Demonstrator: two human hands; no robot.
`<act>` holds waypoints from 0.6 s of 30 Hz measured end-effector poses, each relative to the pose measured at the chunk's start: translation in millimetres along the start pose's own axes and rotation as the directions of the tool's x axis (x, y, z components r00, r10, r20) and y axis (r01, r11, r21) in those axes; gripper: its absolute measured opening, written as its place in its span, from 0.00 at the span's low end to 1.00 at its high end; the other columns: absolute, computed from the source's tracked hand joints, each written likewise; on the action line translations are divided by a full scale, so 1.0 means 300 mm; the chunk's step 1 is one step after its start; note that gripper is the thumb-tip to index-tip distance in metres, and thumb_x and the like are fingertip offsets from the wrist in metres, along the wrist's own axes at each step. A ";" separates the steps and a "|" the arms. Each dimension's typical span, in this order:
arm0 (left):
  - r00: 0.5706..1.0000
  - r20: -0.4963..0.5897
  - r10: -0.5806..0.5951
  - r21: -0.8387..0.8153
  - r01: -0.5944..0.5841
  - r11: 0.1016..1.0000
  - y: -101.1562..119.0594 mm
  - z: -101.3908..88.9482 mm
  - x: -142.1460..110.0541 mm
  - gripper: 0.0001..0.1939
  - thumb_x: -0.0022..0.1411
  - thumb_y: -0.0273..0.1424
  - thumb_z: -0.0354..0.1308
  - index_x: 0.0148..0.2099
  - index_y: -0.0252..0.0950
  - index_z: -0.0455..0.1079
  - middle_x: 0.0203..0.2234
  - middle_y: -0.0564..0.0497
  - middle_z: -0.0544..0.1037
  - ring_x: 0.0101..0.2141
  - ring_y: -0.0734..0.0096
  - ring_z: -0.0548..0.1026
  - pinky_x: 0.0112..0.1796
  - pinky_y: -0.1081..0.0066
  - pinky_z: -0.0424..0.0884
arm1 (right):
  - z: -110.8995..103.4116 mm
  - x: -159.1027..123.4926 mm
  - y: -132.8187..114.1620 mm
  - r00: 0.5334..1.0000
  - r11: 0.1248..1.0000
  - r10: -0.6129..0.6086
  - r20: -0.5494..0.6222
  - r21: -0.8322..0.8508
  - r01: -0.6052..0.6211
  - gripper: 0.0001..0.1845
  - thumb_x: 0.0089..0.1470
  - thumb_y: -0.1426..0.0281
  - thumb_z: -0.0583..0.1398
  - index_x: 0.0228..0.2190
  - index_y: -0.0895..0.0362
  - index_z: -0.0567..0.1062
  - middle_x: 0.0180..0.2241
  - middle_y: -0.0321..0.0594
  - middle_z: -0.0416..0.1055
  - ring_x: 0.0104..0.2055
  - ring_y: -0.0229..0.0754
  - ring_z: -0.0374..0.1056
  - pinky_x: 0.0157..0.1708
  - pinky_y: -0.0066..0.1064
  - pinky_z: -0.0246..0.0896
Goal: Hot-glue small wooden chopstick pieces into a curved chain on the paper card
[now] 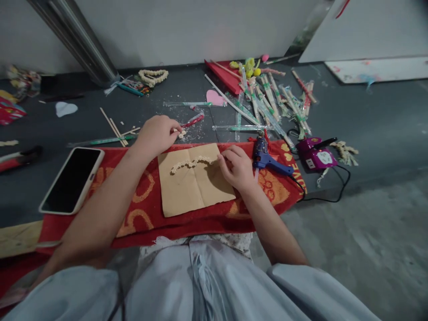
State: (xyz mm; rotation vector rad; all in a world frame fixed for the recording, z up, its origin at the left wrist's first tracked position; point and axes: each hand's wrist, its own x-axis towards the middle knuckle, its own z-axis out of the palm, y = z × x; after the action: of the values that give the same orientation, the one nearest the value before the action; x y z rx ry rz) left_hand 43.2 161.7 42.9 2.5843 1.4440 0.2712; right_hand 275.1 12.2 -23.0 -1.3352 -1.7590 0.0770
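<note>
My left hand [157,136] reaches past the far edge of a folded piece of brown cardboard [180,196]. Its thumb and fingertips are pinched together at a small heap of pale cut pieces [182,133], seemingly closed on one of them. A wavy strip of such pale pieces [192,163] lies across the cardboard. My right hand [236,167] rests on the cardboard's right side, fingers loosely bent and apart, the fingertips beside the strip's right end. Just right of that hand, a blue glue gun [267,160] lies on the red towel [143,223].
A phone [72,180] lies at left, near thin sticks [113,127] and pliers-like handles [22,158]. Behind are wrapped chopsticks [270,96], a pink paper heart [216,98] and a pale heart-shaped frame [153,77]. A purple plug box [316,154] with a cord stands at right.
</note>
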 end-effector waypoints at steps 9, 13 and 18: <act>0.991 0.131 0.002 0.148 -0.022 0.989 0.041 0.028 0.120 0.14 0.62 0.32 0.59 0.45 0.44 0.86 0.39 0.47 0.87 0.44 0.53 0.82 0.50 0.60 0.75 | 0.004 0.000 -0.007 0.999 0.999 -0.034 -0.025 -0.012 0.033 0.17 0.71 0.65 0.54 0.29 0.53 0.73 0.29 0.41 0.71 0.34 0.43 0.67 0.37 0.35 0.64; 0.986 0.168 -0.006 0.174 -0.024 0.985 0.041 0.028 0.127 0.13 0.61 0.31 0.60 0.44 0.42 0.85 0.40 0.45 0.87 0.45 0.52 0.82 0.49 0.60 0.74 | 0.003 -0.001 -0.007 1.000 1.000 -0.010 0.009 -0.005 0.010 0.17 0.71 0.65 0.55 0.29 0.53 0.73 0.30 0.41 0.71 0.34 0.44 0.67 0.38 0.36 0.64; 0.981 0.195 -0.010 0.173 -0.025 0.985 0.048 0.030 0.141 0.11 0.60 0.29 0.60 0.41 0.40 0.84 0.39 0.44 0.86 0.43 0.51 0.82 0.48 0.59 0.74 | -0.002 0.001 -0.007 1.000 1.000 0.006 0.024 -0.013 -0.006 0.17 0.71 0.65 0.54 0.29 0.53 0.73 0.30 0.42 0.71 0.35 0.44 0.67 0.39 0.36 0.65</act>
State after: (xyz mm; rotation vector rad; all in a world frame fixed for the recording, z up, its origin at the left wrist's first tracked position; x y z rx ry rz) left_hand 79.0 189.9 40.7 2.6628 1.4463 -0.1119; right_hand 274.0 11.3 -21.5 -1.3540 -1.7787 0.0853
